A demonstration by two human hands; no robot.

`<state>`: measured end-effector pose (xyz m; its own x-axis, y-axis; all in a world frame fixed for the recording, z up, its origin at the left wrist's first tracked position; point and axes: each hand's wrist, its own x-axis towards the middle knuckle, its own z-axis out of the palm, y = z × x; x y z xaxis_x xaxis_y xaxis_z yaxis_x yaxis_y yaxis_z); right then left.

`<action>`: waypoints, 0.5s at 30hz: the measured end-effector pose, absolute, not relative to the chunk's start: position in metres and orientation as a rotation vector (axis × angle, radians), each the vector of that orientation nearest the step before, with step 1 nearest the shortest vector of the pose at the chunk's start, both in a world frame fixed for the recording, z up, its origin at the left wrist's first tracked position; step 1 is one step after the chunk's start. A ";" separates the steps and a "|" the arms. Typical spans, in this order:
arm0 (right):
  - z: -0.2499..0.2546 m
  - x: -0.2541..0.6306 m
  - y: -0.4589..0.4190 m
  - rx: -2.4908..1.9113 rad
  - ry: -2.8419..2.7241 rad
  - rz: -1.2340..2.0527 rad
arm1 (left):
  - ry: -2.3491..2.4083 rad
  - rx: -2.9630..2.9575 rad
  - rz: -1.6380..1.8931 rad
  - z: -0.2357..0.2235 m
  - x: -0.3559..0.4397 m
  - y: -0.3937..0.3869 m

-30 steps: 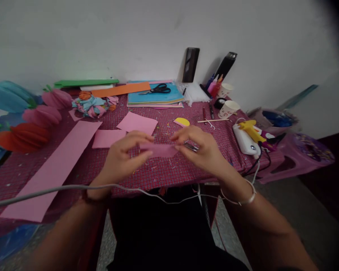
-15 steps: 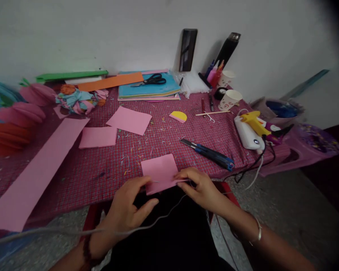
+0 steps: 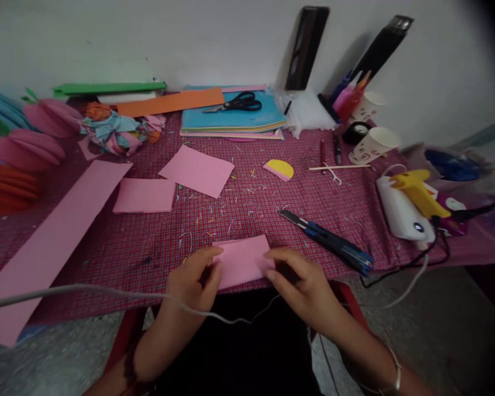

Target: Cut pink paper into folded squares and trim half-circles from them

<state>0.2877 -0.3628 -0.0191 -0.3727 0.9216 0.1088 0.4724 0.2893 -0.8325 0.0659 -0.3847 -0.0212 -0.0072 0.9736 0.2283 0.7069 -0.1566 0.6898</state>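
A small folded pink paper [image 3: 242, 259] lies at the near edge of the table, over the red checked cloth [image 3: 157, 242]. My left hand [image 3: 192, 283] pinches its left edge with curled fingers. My right hand [image 3: 303, 286] grips its right edge, thumb and fingers pressed together. A blue craft knife [image 3: 328, 242] lies on the cloth just right of my right hand, not touched.
Two pink sheets [image 3: 196, 170] and a long pink strip [image 3: 45, 242] lie to the left. Scissors [image 3: 237, 103] rest on a paper stack at the back. A yellow glue gun [image 3: 418, 190], paper cups [image 3: 373, 146] and cables sit at the right. Paper flowers [image 3: 28, 143] sit far left.
The knife has left my right hand and now lies on the cloth. Both hands have brought the pink paper toward the table's near edge and hold it by its sides.
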 end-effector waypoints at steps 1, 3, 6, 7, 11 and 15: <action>-0.019 0.289 -0.362 -1.231 -2.010 0.951 | 1.724 1.909 0.944 -0.021 0.065 -0.384; -0.019 0.288 -0.361 -1.226 -2.069 0.914 | 1.683 1.910 0.904 -0.019 0.063 -0.381; -0.019 0.284 -0.360 -1.226 -2.090 0.857 | 1.648 1.885 0.853 -0.017 0.060 -0.378; -0.019 0.283 -0.360 -1.224 -2.090 0.845 | 1.637 1.884 0.840 -0.017 0.059 -0.378; -0.022 0.279 -0.360 -1.200 -2.055 0.770 | 1.579 1.933 0.824 -0.020 0.054 -0.380; -0.029 0.277 -0.362 -1.143 -2.036 0.610 | 1.566 1.955 0.815 -0.024 0.051 -0.379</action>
